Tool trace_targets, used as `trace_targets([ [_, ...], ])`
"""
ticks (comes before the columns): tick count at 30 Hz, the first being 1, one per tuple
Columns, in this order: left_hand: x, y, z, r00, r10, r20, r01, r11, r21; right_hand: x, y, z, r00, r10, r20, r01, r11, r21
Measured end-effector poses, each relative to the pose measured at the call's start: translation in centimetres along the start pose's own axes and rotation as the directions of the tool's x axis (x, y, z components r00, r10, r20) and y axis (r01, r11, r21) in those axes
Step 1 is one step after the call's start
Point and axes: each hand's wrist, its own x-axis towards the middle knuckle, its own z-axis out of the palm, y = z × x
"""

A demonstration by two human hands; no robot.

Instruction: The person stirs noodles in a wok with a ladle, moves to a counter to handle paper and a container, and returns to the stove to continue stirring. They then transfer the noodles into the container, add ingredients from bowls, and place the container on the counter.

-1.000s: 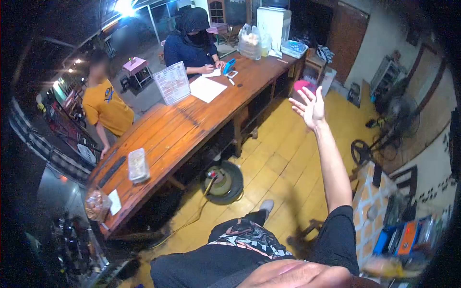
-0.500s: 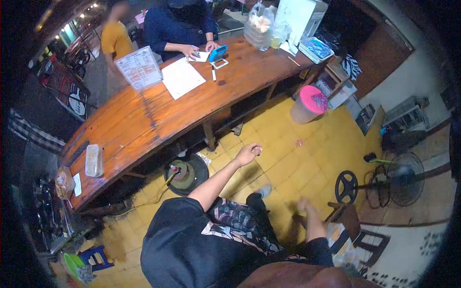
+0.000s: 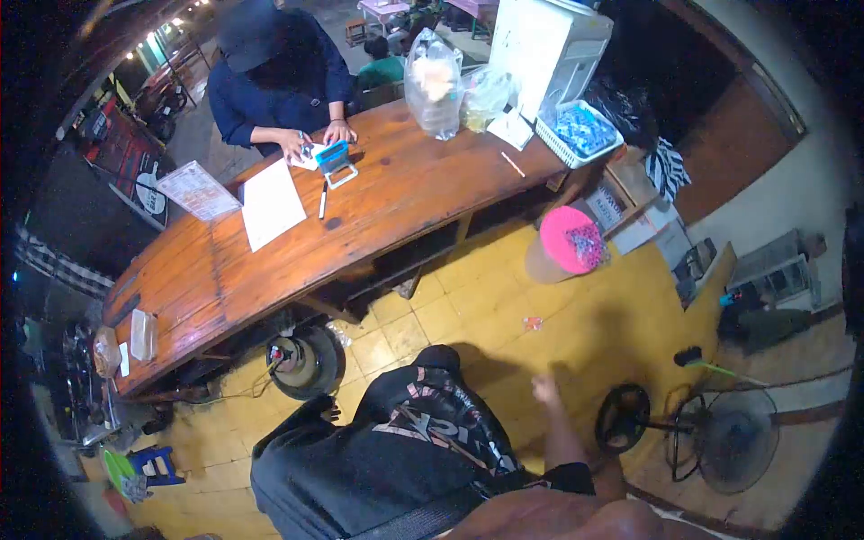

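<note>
My left hand (image 3: 331, 411) hangs low beside the black shirt, in shadow, with its fingers apart and nothing seen in it. My right hand (image 3: 545, 390) is held out over the yellow tiled floor (image 3: 481, 310), fingers curled in, with no object visible in it. Neither hand touches the wooden counter (image 3: 270, 261). Nearest to my left hand is a round dark tub with a gas cylinder (image 3: 295, 360). The black fan base (image 3: 623, 418) stands to the right of my right hand.
Across the counter, a person in dark clothes (image 3: 274, 81) has both hands near a blue device (image 3: 333, 157). White paper (image 3: 273, 203), a marker (image 3: 322, 200) and plastic bags (image 3: 433, 85) lie there. A pink-lidded bucket (image 3: 567, 241) and a standing fan (image 3: 738, 439) are at the right.
My left hand has swung back and down to the left, close to the shirt. My right hand shifted slightly left. The view has turned and moved, and the person in yellow is out of view.
</note>
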Motion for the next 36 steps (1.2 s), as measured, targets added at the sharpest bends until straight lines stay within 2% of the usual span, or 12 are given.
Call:
trace_targets([
  [2,0.5,3.6,1.3,0.999,-0.006,0.052,0.012,0.993,-0.115,3.7,-21.1,1.8,0.939,0.343,-0.017,-0.34,0.92,-0.197],
  [7,5.4,19.3,5.1,0.86,0.36,0.362,0.146,0.506,-0.85,20.9,-36.7,5.5,0.976,-0.202,0.078,0.214,0.845,-0.491],
  [10,10.2,34.0,5.5,0.541,0.84,-0.035,-0.84,0.542,0.028,26.3,-45.9,9.5,0.724,-0.657,0.211,0.628,0.502,-0.594],
  [12,0.3,46.2,2.5,0.86,0.507,-0.054,-0.455,0.717,-0.528,30.4,-51.0,11.8,0.686,-0.659,0.309,0.694,0.466,-0.548],
  [18,-4.8,54.5,-0.3,0.796,0.547,-0.261,-0.588,0.597,-0.546,39.8,-59.6,18.3,0.504,-0.749,0.43,0.829,0.279,-0.485],
  [21,-2.0,49.6,2.2,0.883,0.281,-0.375,-0.466,0.451,-0.761,42.7,-63.6,20.7,0.885,-0.2,0.42,0.236,0.971,-0.034],
  [26,-7.5,37.3,16.3,0.771,-0.587,-0.246,-0.316,-0.017,-0.949,53.6,-63.1,22.7,0.906,0.089,0.413,-0.336,0.745,0.577],
  [27,-9.4,35.2,19.5,0.796,-0.567,-0.213,-0.006,0.345,-0.939,54.5,-63.5,23.6,0.941,0.107,0.323,-0.293,0.734,0.612],
  [28,-8.2,33.5,24.4,0.699,-0.713,0.051,-0.03,-0.101,-0.994,54.9,-63.7,24.1,0.95,0.049,0.307,-0.234,0.764,0.602],
  [30,-15.8,33.2,29.9,0.831,-0.368,-0.417,-0.169,0.547,-0.82,55.8,-63.0,25.0,0.918,-0.078,0.388,-0.22,0.715,0.664],
  [32,-20.6,35.7,35.3,0.854,-0.521,-0.017,-0.2,-0.297,-0.934,54.5,-62.5,24.9,0.924,-0.069,0.376,-0.191,0.769,0.61],
  [36,-18.8,40.6,42.7,0.741,-0.643,0.194,0.255,0.003,-0.967,46.6,-57.4,25.5,0.931,-0.196,0.307,0.163,0.978,0.131],
])
